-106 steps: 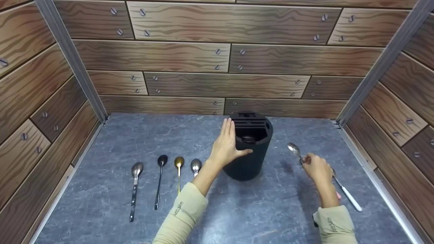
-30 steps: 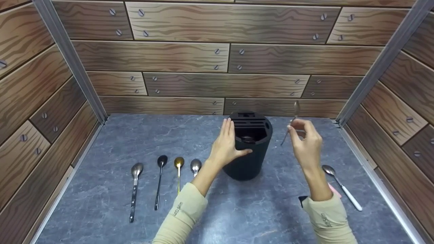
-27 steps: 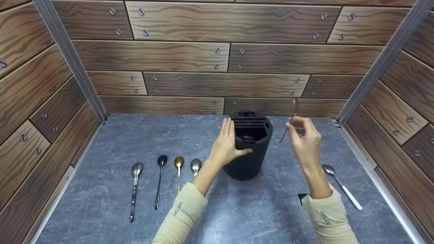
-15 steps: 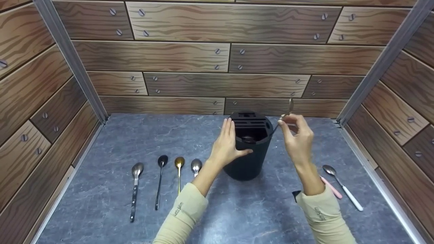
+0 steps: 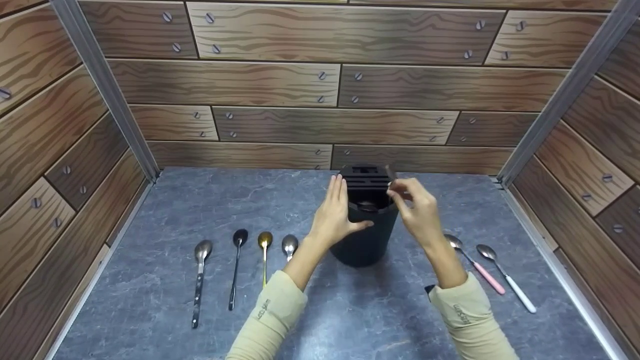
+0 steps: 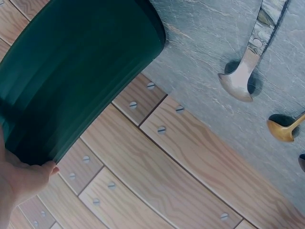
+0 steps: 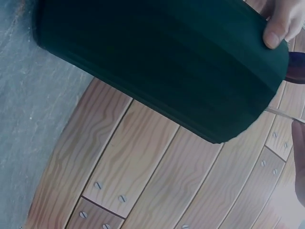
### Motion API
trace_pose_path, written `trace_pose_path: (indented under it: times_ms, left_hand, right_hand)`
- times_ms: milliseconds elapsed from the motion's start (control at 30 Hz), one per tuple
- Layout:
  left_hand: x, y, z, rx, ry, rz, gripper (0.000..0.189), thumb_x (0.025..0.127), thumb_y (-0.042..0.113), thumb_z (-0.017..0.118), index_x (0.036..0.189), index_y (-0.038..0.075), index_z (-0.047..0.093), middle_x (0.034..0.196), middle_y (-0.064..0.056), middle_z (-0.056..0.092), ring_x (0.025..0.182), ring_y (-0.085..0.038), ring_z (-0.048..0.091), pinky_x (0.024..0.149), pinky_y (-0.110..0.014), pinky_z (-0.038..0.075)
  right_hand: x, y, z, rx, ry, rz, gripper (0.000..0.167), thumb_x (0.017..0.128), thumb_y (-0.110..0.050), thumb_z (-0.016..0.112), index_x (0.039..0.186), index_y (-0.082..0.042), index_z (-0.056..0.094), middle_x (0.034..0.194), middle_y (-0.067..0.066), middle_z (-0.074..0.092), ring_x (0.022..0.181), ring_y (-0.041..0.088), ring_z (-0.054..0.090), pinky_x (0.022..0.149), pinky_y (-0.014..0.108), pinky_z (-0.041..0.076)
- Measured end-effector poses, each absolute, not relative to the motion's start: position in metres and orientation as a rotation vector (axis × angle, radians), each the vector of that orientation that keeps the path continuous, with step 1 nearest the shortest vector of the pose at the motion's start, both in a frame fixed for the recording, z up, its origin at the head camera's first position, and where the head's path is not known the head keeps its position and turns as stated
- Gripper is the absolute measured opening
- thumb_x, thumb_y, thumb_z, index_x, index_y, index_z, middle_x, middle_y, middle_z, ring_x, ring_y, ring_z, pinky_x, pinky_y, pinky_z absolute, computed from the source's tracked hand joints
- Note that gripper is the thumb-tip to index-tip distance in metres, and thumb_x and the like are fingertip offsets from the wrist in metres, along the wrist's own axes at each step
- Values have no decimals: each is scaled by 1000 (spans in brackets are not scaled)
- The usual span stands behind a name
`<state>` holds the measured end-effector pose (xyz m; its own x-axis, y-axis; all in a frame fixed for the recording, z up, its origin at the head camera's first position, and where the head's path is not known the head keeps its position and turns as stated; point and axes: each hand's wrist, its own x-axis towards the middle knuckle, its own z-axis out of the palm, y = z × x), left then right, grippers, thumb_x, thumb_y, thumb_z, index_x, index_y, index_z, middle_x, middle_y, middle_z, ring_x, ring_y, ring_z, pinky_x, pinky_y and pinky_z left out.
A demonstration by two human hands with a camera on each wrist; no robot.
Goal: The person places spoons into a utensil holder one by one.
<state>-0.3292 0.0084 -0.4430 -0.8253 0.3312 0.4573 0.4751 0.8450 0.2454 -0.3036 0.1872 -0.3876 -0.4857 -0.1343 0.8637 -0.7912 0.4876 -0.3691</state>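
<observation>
1 grey tabletop (image 5: 215,200) bears 1 upright dark green holder (image 5: 362,242). The left hand (image 5: 331,215) rests straight-fingered against its side; the right hand (image 5: 417,212) pinches 1 spoon (image 5: 390,173) at its opening. 4 more spoons (image 5: 240,236) lie left of it, 2 right.

Holder (image 5: 365,245): black in head view, deep green (almost teal) from wrists, plain. Spoon at its top (image 5: 390,172): dull brownish bowl. Leftmost spoon (image 5: 198,285): silver bowl, black handle with pale dots. Black spoon (image 5: 239,237), all dark. Gold spoon (image 5: 265,240), yellow stem. Silver spoon (image 5: 289,244): handle marbled grey, white and dark in left wrist view. Pink-handled spoon (image 5: 487,277) and white-handled spoon (image 5: 519,294): silver bowls. Tabletop (image 5: 170,210): blue-grey, pale veining. Walls (image 5: 280,85): brown plank pattern, wavy darker grain, grey slotted screw heads. Corner posts (image 5: 100,80): grey. Sleeves (image 5: 270,305): pale yellow-green, dark lettering.
</observation>
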Motion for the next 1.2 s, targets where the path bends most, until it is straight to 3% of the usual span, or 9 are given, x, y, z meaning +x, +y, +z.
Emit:
trace_pose_path:
  times_ms: [233,433,833,1200]
  left_hand:
    - [-329,8,-442,-594,-2645,-515,113,70,67,62,140,-12,21,146,-24,19,137,-29,9,104,-31,26]
    - [-330,9,-442,-598,-2647,-499,113,70,68,61,139,-12,21,146,-25,19,136,-30,9,105,-32,24]
    - [-330,9,-442,-596,-2623,-503,114,69,68,62,139,-12,22,146,-24,20,136,-31,13,103,-31,29]
    - [-331,8,-443,-583,-2648,-554,115,68,68,62,141,-10,20,147,-23,18,137,-29,9,106,-32,22]
  right_hand:
    - [-314,193,-401,878,-2008,850,19,73,8,71,88,-1,63,82,5,61,71,16,59,64,19,46]
    - [-312,199,-403,894,-2129,746,16,76,6,69,87,-5,65,85,3,61,74,13,60,66,22,49]
    - [-308,214,-405,850,-2044,856,18,73,14,68,83,-1,67,81,6,63,73,17,62,67,15,48]
    - [-304,230,-414,786,-2054,881,10,79,8,66,84,1,68,79,8,63,71,19,62,69,13,47]
